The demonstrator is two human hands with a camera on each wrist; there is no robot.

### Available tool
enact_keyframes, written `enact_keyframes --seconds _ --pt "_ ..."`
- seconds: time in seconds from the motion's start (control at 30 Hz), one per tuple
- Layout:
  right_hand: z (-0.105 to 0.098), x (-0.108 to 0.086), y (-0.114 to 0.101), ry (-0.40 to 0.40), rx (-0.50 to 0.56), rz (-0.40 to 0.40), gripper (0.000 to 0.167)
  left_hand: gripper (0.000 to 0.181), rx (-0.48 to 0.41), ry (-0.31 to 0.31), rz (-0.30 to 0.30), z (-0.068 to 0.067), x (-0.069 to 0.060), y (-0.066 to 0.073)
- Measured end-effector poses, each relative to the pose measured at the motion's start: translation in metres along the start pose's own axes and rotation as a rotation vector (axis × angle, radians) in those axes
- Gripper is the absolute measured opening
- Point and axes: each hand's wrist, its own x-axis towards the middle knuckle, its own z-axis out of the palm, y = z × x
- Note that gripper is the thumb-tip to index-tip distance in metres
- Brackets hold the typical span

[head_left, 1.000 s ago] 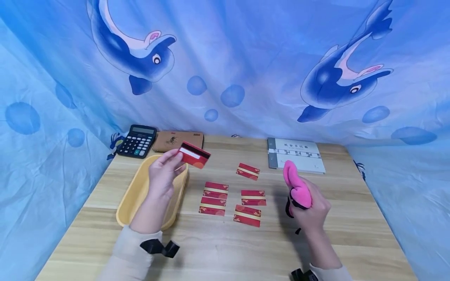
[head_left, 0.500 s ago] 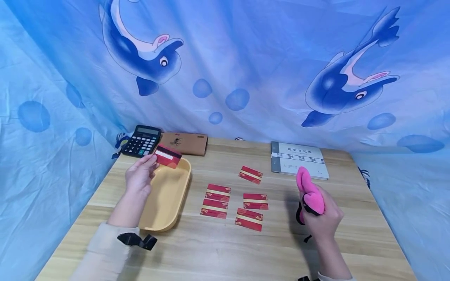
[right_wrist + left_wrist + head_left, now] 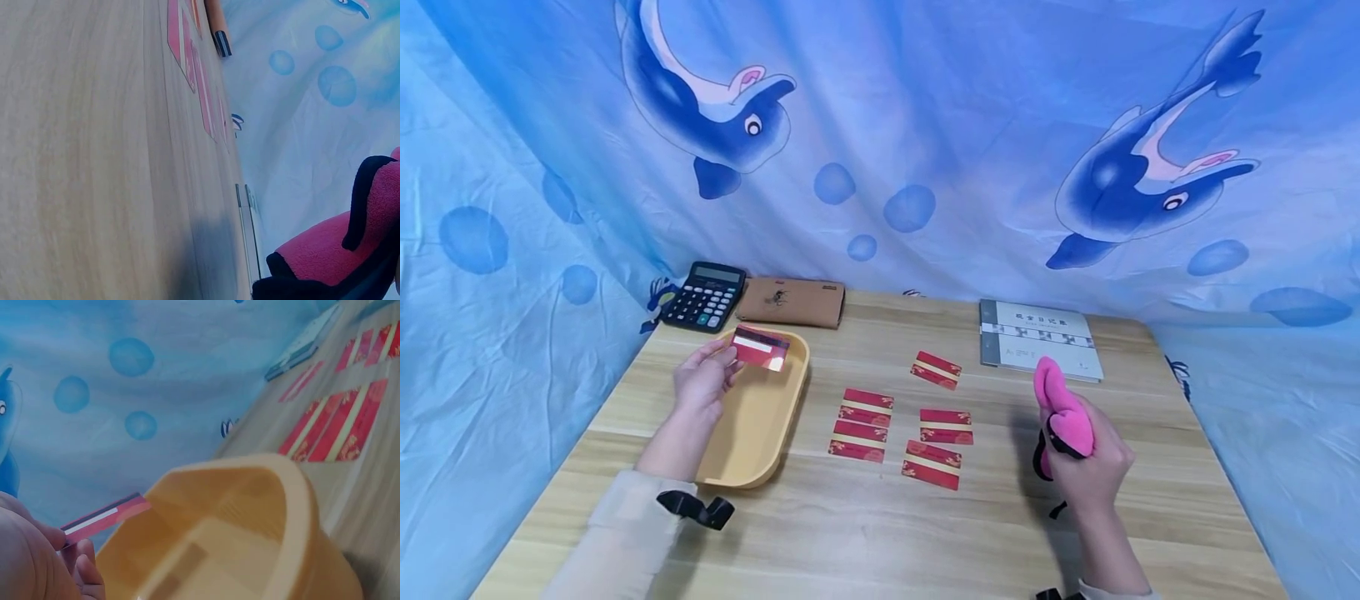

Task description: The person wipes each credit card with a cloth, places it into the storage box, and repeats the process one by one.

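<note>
My left hand [image 3: 698, 385] pinches a red bank card [image 3: 760, 348] by one edge, its black stripe and white strip showing. The card is held above the far end of a yellow plastic basket [image 3: 805, 375]. In the left wrist view the card [image 3: 103, 519] tilts over the basket [image 3: 294, 506], apart from its floor. My right hand [image 3: 1093, 462] grips a soft pink cloth item with black trim [image 3: 1066, 417], raised over the table's right side; its exact kind is not clear. Between the hands several red cards with a gold band [image 3: 936, 427] lie flat on the table.
A black calculator [image 3: 705, 296] and a brown wallet [image 3: 792, 302] lie at the back left. A grey-white notebook [image 3: 1037, 337] lies at the back right. Behind the wooden table [image 3: 880, 542] hangs a blue dolphin-print cloth [image 3: 910, 100].
My left hand has moved left with the card, to above the basket, and the card has lowered slightly. The right hand keeps its grip on the pink item, a little further right in view.
</note>
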Motion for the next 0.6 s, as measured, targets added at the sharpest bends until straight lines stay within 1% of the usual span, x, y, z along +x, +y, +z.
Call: enact_keyframes --seconds 0.07,0.13,0.27,0.37,0.5,0.6 --pt "0.000 0.000 0.000 -0.005 -0.002 0.002 0.033 0.016 0.029 -0.007 -0.001 -0.001 0.001 -0.001" --pt "0.000 -0.001 0.001 -0.014 -0.007 0.004 0.033 0.018 0.076 -0.012 -0.004 -0.003 0.003 -0.003" --pt "0.000 -0.003 0.001 -0.038 -0.025 0.006 0.035 0.031 0.165 -0.038 -0.002 -0.007 0.004 -0.007" --pt "0.000 -0.003 0.001 -0.046 -0.024 0.007 0.036 0.038 0.204 -0.053 0.012 -0.008 0.006 -0.009" --pt "0.001 -0.003 0.001 -0.054 -0.015 0.005 0.037 0.038 0.252 -0.052 0.009 -0.008 0.009 -0.012" --pt "0.001 -0.004 0.000 -0.066 -0.015 0.005 0.036 0.035 0.307 -0.057 -0.016 -0.009 0.011 -0.012"
